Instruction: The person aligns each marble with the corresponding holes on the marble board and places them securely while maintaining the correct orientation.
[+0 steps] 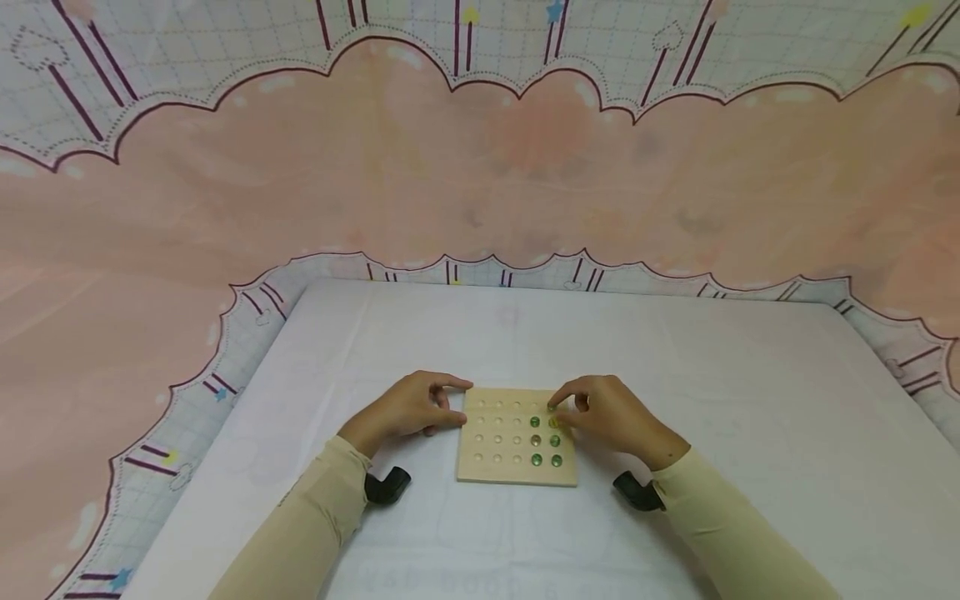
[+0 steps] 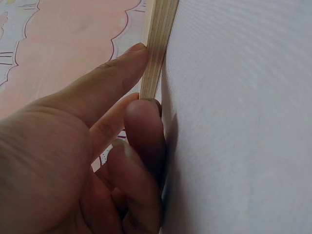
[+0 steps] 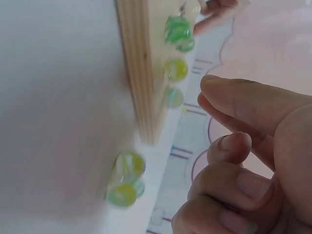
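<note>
A square wooden board (image 1: 487, 471) with rows of round dimples lies flat on the table. Green and yellow glass marbles (image 1: 536, 440) sit in its two right-hand columns; dimples further left hold none. My left hand (image 1: 408, 406) touches the board's left edge with thumb and index finger extended, its other fingers bent. Over the far right corner is my right hand (image 1: 615, 417). In the right wrist view, its thumb and index fingertips stand just apart from a pale green marble (image 3: 173, 98), with no marble visible between them. Its other fingers are loosely curled.
Beyond the board's edge in the right wrist view, a few loose marbles (image 3: 129, 164) lie close together on the white tabletop (image 1: 420, 333). The right hand hides that spot in the head view. A patterned pink cloth (image 1: 450, 183) stands behind the table.
</note>
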Tool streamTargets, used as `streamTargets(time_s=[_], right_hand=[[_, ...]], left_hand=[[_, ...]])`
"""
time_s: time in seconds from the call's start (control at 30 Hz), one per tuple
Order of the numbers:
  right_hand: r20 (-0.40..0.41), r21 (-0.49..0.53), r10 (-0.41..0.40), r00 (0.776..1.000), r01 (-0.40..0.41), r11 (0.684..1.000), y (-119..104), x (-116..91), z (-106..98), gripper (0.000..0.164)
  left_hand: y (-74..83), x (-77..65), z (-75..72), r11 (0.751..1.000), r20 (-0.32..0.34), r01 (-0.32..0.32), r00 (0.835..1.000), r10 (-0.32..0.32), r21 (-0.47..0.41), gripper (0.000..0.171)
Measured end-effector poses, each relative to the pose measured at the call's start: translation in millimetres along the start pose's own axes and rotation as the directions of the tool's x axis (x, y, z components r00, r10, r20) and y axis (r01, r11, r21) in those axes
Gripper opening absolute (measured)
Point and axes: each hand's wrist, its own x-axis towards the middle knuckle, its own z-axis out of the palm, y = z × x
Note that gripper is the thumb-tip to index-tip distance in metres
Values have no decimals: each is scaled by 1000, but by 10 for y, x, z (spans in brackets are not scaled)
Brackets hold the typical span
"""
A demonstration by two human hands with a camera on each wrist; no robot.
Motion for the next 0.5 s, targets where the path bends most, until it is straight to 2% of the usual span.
streamTargets(time_s=[0.5], right_hand=[[-51, -39, 67, 996, -69, 997, 355, -159, -180, 14]], left_hand=[[-14, 9, 20, 1000, -6, -24, 1000, 24, -4, 54]])
